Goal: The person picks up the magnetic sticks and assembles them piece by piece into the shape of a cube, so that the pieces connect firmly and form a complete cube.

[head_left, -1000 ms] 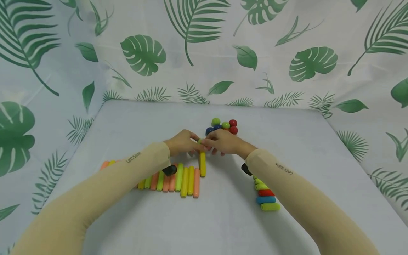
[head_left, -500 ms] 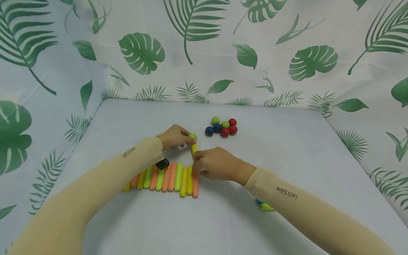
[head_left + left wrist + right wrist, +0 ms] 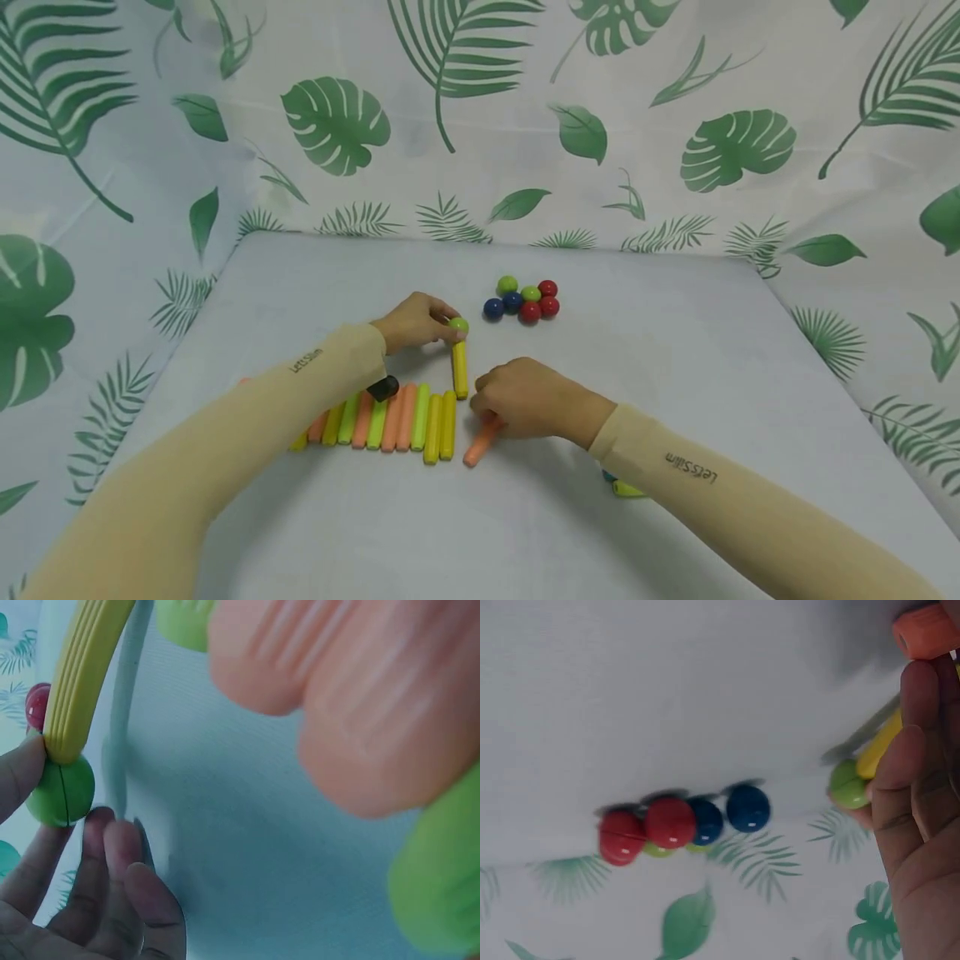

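My left hand [image 3: 417, 320] pinches a green magnetic ball [image 3: 459, 326] between thumb and fingers. A ribbed yellow magnetic stick [image 3: 461, 371] meets that ball and points toward me; the left wrist view shows ball [image 3: 61, 793] and stick [image 3: 84, 682] touching. To the right, my right hand [image 3: 525, 398] grips a salmon-orange stick [image 3: 482, 442], which slants out from beneath the fingers. Its end [image 3: 928, 631] shows at the top of the right wrist view. The upper part of this stick is hidden by the hand.
A row of yellow, green and orange sticks [image 3: 377, 425] lies left of centre, partly behind my left sleeve. Several red, blue and green balls [image 3: 530, 312] cluster at the back. Short coloured sticks [image 3: 628, 490] show under my right forearm. Leaf-patterned cloth surrounds the white table.
Both hands were together at the ball and yellow stick. My right hand has come toward me and drawn the end orange stick off the row, tilting it. The left has shifted slightly left with the ball.
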`<act>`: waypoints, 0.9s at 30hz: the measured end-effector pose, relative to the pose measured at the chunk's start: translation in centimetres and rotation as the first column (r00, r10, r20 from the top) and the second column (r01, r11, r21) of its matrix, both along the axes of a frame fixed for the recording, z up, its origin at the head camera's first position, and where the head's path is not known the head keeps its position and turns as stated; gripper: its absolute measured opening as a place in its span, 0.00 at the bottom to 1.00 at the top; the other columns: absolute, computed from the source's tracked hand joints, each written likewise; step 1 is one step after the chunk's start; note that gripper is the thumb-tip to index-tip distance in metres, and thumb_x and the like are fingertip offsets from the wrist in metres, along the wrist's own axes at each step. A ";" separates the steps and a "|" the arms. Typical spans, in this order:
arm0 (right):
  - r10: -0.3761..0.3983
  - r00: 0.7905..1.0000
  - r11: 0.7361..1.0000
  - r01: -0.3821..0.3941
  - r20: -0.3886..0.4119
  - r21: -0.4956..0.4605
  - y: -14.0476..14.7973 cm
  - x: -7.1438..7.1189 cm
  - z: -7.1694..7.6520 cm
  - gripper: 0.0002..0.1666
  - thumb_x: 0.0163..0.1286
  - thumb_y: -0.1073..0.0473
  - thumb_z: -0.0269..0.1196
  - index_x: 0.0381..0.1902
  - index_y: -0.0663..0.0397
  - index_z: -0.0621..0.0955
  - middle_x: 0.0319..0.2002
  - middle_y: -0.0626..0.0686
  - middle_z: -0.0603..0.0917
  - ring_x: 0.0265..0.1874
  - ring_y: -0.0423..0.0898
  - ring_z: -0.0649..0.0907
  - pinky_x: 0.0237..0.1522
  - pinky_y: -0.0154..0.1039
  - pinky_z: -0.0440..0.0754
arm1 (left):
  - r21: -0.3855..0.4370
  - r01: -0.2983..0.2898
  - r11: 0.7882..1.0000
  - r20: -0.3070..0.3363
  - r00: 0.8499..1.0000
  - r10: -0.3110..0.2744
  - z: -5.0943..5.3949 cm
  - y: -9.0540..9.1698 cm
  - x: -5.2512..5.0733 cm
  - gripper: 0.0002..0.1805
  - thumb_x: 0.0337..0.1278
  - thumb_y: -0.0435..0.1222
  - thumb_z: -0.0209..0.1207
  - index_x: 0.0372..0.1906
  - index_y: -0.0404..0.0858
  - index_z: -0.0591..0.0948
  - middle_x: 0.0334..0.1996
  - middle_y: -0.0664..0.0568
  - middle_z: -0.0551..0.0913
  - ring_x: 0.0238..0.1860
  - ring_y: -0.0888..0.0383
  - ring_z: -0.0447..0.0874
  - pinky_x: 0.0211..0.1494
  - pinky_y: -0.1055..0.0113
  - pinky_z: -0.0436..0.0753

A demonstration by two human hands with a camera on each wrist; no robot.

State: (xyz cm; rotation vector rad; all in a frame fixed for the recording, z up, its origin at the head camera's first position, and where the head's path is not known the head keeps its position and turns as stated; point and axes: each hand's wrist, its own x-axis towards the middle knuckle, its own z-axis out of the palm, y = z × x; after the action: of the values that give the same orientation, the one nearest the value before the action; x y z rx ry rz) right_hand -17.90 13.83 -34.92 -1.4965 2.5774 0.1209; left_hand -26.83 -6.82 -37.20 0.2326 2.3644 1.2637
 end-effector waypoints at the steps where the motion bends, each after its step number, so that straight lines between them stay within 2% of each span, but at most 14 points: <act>1: -0.035 0.999 0.999 0.035 0.024 0.001 0.5 -0.2 0.0 0.08 0.61 0.55 0.75 0.28 0.44 0.84 0.26 0.42 0.77 0.24 0.40 0.75 0.29 0.35 0.75 | -0.005 0.005 1.000 0.003 1.000 -0.005 0.0 0.0 0.0 0.25 0.61 0.41 0.70 0.61 0.38 0.82 0.55 0.43 0.80 0.47 0.49 0.82 0.49 0.59 0.80; 3: -0.107 0.993 0.994 0.107 0.058 0.001 1.5 -0.9 -0.2 0.08 0.62 0.55 0.75 0.29 0.45 0.84 0.24 0.41 0.74 0.23 0.40 0.73 0.28 0.36 0.75 | -0.015 0.018 1.000 0.007 1.000 -0.018 -0.1 0.1 0.0 0.25 0.61 0.41 0.70 0.62 0.39 0.82 0.55 0.44 0.80 0.46 0.50 0.82 0.49 0.59 0.80; 5: -0.182 0.981 0.983 0.182 0.064 0.011 2.5 -2.0 -0.4 0.06 0.63 0.53 0.74 0.34 0.45 0.87 0.25 0.42 0.76 0.25 0.41 0.75 0.30 0.37 0.77 | -0.027 0.031 0.999 0.008 0.999 -0.031 -0.1 0.1 0.0 0.26 0.61 0.42 0.70 0.63 0.40 0.82 0.56 0.44 0.81 0.45 0.51 0.83 0.47 0.59 0.79; 9: -0.318 0.948 0.948 0.318 0.031 0.012 4.2 -4.2 -1.0 0.10 0.65 0.52 0.73 0.42 0.45 0.89 0.29 0.44 0.81 0.28 0.42 0.77 0.34 0.39 0.81 | -0.053 0.054 0.997 0.005 0.999 -0.054 -0.3 0.5 0.2 0.25 0.60 0.42 0.71 0.62 0.43 0.82 0.56 0.45 0.81 0.43 0.52 0.83 0.45 0.61 0.79; 12: -0.385 0.923 0.922 0.386 0.015 -0.028 4.8 -5.3 -1.2 0.11 0.64 0.51 0.73 0.43 0.47 0.90 0.30 0.46 0.82 0.28 0.44 0.78 0.34 0.40 0.82 | -0.065 0.072 0.995 0.005 0.997 -0.072 -0.3 0.8 0.4 0.25 0.59 0.43 0.72 0.61 0.44 0.83 0.53 0.46 0.81 0.42 0.53 0.83 0.44 0.62 0.79; 16: -0.424 0.906 0.902 0.423 0.004 -0.084 5.0 -6.2 -1.3 0.11 0.64 0.53 0.73 0.43 0.48 0.89 0.32 0.47 0.82 0.29 0.44 0.78 0.34 0.42 0.82 | -0.053 0.110 0.992 -0.001 0.994 -0.111 -0.3 1.3 0.8 0.24 0.58 0.42 0.72 0.60 0.42 0.84 0.51 0.47 0.83 0.41 0.52 0.83 0.42 0.62 0.80; 20: -0.433 0.901 0.897 0.431 -0.004 -0.103 4.9 -6.6 -1.2 0.11 0.65 0.54 0.72 0.44 0.47 0.89 0.34 0.47 0.83 0.32 0.44 0.78 0.34 0.43 0.81 | -0.059 0.143 0.988 -0.009 0.990 -0.144 -0.3 1.5 1.0 0.24 0.59 0.42 0.71 0.59 0.41 0.84 0.50 0.47 0.84 0.41 0.52 0.83 0.42 0.63 0.80; 23: -0.427 0.904 0.899 0.424 -0.007 -0.109 4.8 -6.7 -1.1 0.10 0.65 0.55 0.72 0.44 0.47 0.89 0.35 0.47 0.82 0.32 0.44 0.77 0.33 0.43 0.82 | -0.122 0.167 0.978 -0.038 0.984 -0.172 -0.2 1.7 1.1 0.24 0.61 0.45 0.70 0.59 0.42 0.83 0.52 0.46 0.82 0.45 0.52 0.82 0.46 0.62 0.81; 27: -0.428 0.903 0.897 0.423 -0.014 -0.129 4.6 -6.8 -1.0 0.09 0.66 0.56 0.72 0.44 0.46 0.89 0.36 0.47 0.80 0.32 0.44 0.78 0.34 0.45 0.83 | -0.249 0.206 0.947 -0.106 0.966 -0.238 0.0 2.2 1.2 0.23 0.64 0.50 0.65 0.59 0.44 0.84 0.54 0.47 0.82 0.51 0.53 0.79 0.54 0.59 0.79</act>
State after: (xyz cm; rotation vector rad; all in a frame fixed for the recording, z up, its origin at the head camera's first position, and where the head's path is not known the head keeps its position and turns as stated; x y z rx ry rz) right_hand -24.70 18.46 -35.89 -0.9287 2.9225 -0.0631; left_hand -25.62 -4.61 -37.21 0.5072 2.4921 0.8782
